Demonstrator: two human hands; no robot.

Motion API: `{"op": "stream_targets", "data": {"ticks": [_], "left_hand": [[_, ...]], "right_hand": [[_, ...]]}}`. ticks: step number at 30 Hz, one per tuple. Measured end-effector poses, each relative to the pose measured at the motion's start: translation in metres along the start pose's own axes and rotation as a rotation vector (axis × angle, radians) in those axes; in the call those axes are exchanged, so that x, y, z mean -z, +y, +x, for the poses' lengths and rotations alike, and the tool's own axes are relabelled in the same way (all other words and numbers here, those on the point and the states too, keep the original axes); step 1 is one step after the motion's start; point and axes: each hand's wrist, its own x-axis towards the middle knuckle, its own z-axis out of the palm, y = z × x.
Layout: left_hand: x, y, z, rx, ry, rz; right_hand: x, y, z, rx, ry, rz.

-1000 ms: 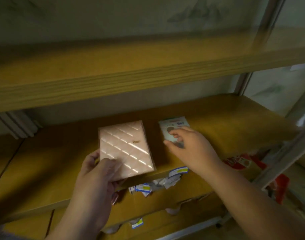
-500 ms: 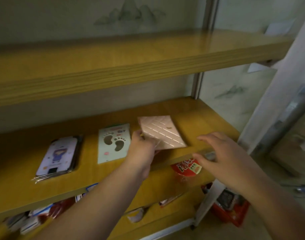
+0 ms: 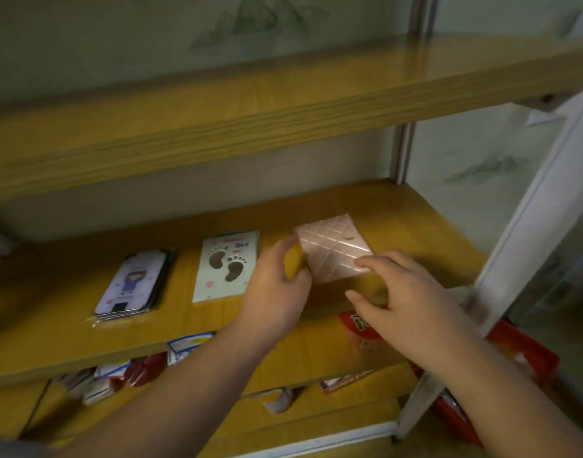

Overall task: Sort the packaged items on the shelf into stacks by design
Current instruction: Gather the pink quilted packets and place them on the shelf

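A pink quilted package (image 3: pixel 333 249) lies on the wooden shelf (image 3: pixel 217 322), toward its right end. My left hand (image 3: pixel 277 285) pinches the package's left edge between thumb and fingers. From the right, my right hand (image 3: pixel 406 299) comes in with spread fingers, its fingertips touching the package's near right corner. To the left lies a white package with a footprint design (image 3: pixel 227 264). Further left sits a small stack of packages with a cartoon figure (image 3: pixel 133 282).
A second wooden shelf (image 3: pixel 283 104) hangs overhead. Below the shelf's front edge, red and white packets (image 3: pixel 141 368) crowd a lower level. A red bag (image 3: pixel 521 355) sits by the white upright post (image 3: pixel 528 226) at the right.
The view swung left to right. My left hand carried the pink package to the right of the footprint package and set it on the shelf. My right hand left the footprint package and reached the pink one.
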Motion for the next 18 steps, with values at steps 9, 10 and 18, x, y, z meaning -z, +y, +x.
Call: {"op": "stream_targets", "data": {"ticks": [9, 10, 18], "left_hand": [[0.123, -0.046, -0.064, -0.122, 0.149, 0.593], [0.138, -0.052, -0.074, -0.106, 0.181, 0.619], [0.256, -0.115, -0.153, 0.086, 0.365, 0.692]], "right_hand": [[-0.06, -0.08, 0.034, 0.148, -0.05, 0.116], [-0.065, -0.092, 0.035, 0.169, -0.054, 0.118], [-0.104, -0.195, 0.029, 0.235, -0.08, 0.127]]}}
